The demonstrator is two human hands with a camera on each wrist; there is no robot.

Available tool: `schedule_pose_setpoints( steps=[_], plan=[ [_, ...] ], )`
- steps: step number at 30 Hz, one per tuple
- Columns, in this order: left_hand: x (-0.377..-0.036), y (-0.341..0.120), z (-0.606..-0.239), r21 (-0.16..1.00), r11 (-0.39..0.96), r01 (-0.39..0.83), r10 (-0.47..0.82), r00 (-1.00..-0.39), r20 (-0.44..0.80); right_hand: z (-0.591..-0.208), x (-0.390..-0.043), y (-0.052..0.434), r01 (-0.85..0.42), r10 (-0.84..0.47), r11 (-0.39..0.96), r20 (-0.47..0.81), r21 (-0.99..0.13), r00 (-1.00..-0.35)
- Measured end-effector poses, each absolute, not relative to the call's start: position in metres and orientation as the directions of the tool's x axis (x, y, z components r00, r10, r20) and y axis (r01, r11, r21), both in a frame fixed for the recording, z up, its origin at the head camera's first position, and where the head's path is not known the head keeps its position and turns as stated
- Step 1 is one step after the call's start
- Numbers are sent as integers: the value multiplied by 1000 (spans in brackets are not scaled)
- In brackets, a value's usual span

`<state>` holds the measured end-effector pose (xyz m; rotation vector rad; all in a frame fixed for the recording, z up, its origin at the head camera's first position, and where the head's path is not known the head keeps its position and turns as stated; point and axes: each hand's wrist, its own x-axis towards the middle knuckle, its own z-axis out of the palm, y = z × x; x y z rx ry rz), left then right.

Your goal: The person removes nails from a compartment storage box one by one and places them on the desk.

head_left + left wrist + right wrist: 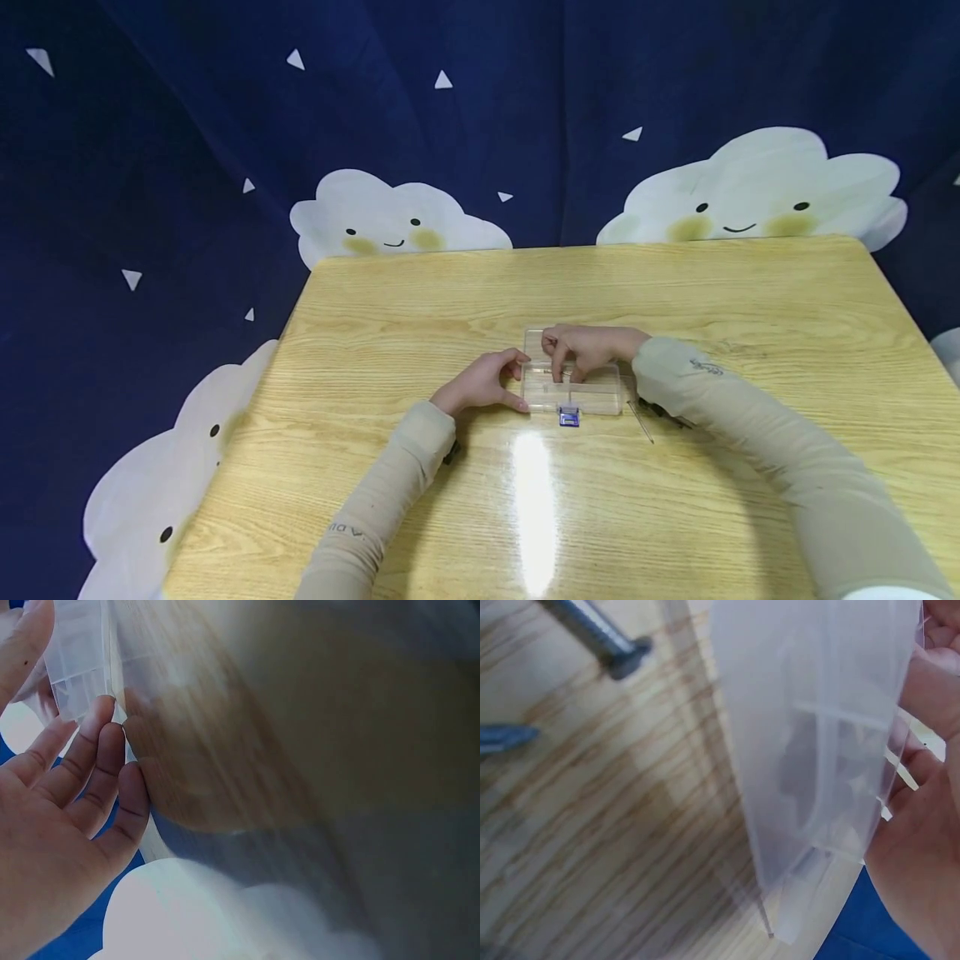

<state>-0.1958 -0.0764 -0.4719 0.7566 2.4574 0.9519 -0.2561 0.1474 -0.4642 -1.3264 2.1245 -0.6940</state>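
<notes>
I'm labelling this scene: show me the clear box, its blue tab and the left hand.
Clear box [597,401], head view: front right part.
Blue tab [569,417], head view: its middle.
Left hand [485,384], head view: back of hand.

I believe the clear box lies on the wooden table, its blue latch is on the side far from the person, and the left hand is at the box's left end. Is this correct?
Not quite: the head view shows the blue latch on the near side of the clear box. The box lies on the wooden table, with the left hand at its left end.
</notes>
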Motion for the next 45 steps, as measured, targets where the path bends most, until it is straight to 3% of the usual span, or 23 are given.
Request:
schedule_pose_setpoints(
  steps=[6,15,27,32,38,45],
  plan=[
    [-196,-76,-471,704,623,341,609,-777,-162,-463,-255,149,-654,-921,360,-141,-665,-363],
    [-195,-76,-470,701,632,331,601,-780,-174,-462,-250,153,-766,-949,286,-60,-576,-309],
    [-193,-76,-468,720,594,360,632,-762,-139,-458,-239,153,-820,-949,298,-63,-490,-308],
    [-194,-75,-469,721,606,334,618,-769,-163,-455,-242,157,-731,-939,306,-68,-610,-336],
    [-194,-76,-469,720,610,331,612,-773,-163,-456,-249,163,-483,-919,291,-102,-826,-381],
    [-195,-77,-470,729,597,335,621,-768,-155,-457,-249,170,-261,-903,316,-205,-912,-377]
  ],
)
